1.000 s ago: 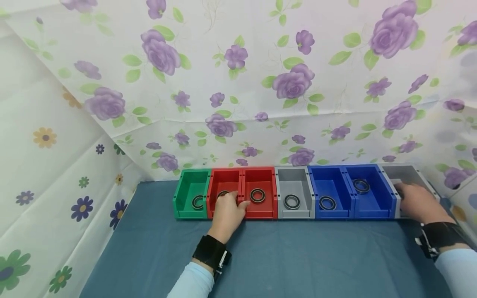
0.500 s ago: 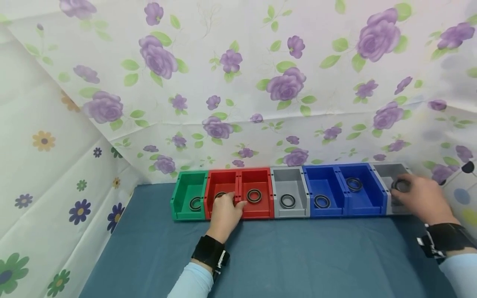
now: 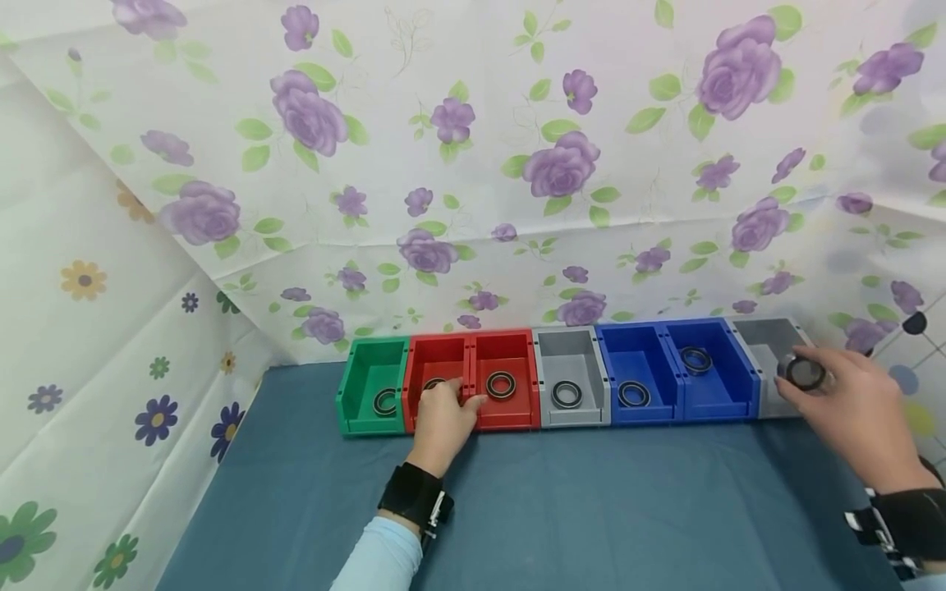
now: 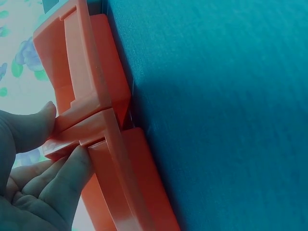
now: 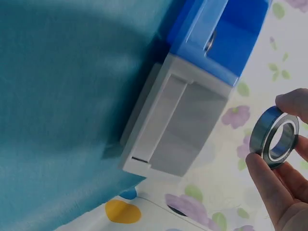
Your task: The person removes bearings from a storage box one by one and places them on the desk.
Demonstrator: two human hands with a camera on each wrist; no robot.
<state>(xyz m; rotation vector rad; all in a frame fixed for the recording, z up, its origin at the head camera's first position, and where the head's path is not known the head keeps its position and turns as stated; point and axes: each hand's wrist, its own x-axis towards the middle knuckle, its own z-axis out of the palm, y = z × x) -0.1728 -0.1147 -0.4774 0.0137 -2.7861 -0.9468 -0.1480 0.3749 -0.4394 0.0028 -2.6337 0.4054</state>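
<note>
Bearing ring (image 5: 275, 136) is up in the right hand (image 3: 857, 402), thumb and fingertips clamped on its outer rim, ring tilted, clear of the right-end grey bin (image 5: 190, 130); in the head view it sits by that bin's three o'clock edge. Good handling, I'd say: grip only on the outer rim, fingers off the bore, firm but not squeezing since smooth metal could slip, and clear of the bin wall so it doesn't knock. Left hand (image 3: 443, 419), well apart toward nine o'clock, pinches the adjoining walls of the left red bin (image 3: 415, 414) and right red bin (image 3: 521, 361); a light pinch should do, a hard tug could shift the row. Right blue bin (image 3: 732, 398), just beside the grey one toward nine o'clock, has a ring (image 3: 696, 361) toward its ten o'clock. Versus half a second ago: held ring was over the grey bin's interior, now farther toward three o'clock, with the right hand; left hand's pinch looks unchanged.
</note>
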